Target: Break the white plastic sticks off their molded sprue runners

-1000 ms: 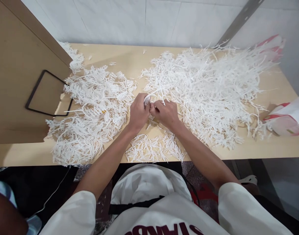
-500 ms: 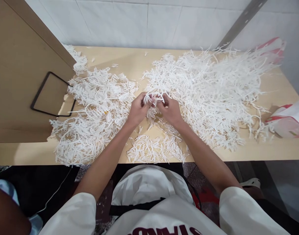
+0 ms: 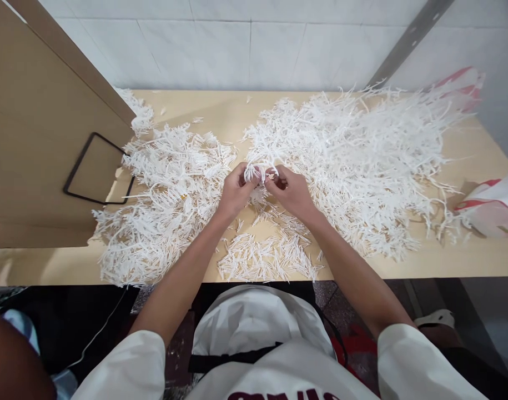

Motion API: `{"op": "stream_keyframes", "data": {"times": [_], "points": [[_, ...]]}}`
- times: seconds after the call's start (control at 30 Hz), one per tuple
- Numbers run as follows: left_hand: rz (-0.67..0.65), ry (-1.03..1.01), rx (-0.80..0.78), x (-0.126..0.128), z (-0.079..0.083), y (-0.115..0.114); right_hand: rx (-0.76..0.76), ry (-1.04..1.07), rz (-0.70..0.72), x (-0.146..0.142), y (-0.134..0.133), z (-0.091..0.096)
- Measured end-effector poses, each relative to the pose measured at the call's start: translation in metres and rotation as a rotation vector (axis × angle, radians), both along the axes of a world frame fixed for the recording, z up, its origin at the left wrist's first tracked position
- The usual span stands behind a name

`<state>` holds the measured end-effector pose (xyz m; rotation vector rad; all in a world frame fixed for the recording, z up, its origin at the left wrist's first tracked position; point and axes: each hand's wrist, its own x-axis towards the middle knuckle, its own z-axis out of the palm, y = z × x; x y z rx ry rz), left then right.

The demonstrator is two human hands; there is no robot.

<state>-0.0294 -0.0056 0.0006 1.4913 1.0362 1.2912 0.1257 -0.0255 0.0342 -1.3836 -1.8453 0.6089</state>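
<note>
Both hands meet at the middle of the table, fingers pinched on a small white branched plastic piece (image 3: 252,171) with thin prongs. My left hand (image 3: 236,189) grips its left side, and my right hand (image 3: 290,189) has thumb and fingers closed on the right side. Exactly where the fingertips press is partly hidden. To the left lies a heap of small white branched pieces (image 3: 166,222). A larger heap of longer white branched strands (image 3: 353,172) spreads to the right. Below my hands are short loose white sticks (image 3: 266,258).
A big cardboard box (image 3: 41,139) with a black rectangular loop (image 3: 97,166) stands on the left of the wooden table (image 3: 457,261). At the right edge is a red and white plastic bag (image 3: 493,208). A tiled wall (image 3: 220,50) closes off the back. Part of another person's arm (image 3: 12,361) shows at lower left.
The whole view has shifted slightly down and right. Both hands stay together on the white piece, with the fingers a little shifted.
</note>
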Motion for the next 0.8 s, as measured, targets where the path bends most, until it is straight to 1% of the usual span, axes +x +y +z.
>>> {"op": "stream_keyframes", "data": {"times": [0.07, 0.17, 0.23, 0.33, 0.53, 0.67, 0.8], "points": [[-0.054, -0.036, -0.025, 0.001, -0.001, 0.0, 0.019, 0.001, -0.008, 0.0, 0.002, -0.002], [-0.159, -0.106, -0.04, 0.002, -0.002, 0.0, 0.047, -0.029, -0.058, 0.001, 0.004, -0.006], [-0.188, -0.119, -0.038, 0.002, -0.002, -0.001, 0.054, -0.065, -0.079, 0.002, 0.004, -0.008], [-0.166, -0.07, -0.012, 0.002, -0.002, 0.0, 0.064, -0.11, -0.061, 0.004, 0.005, -0.009], [-0.042, 0.107, 0.027, 0.001, -0.001, -0.001, 0.055, -0.179, -0.008, 0.006, 0.007, -0.012], [-0.042, 0.126, 0.043, 0.002, 0.0, -0.003, 0.057, -0.203, -0.005, 0.008, 0.007, -0.013], [-0.065, 0.111, 0.035, 0.003, 0.001, -0.006, 0.078, -0.253, -0.008, 0.008, 0.005, -0.008]]}}
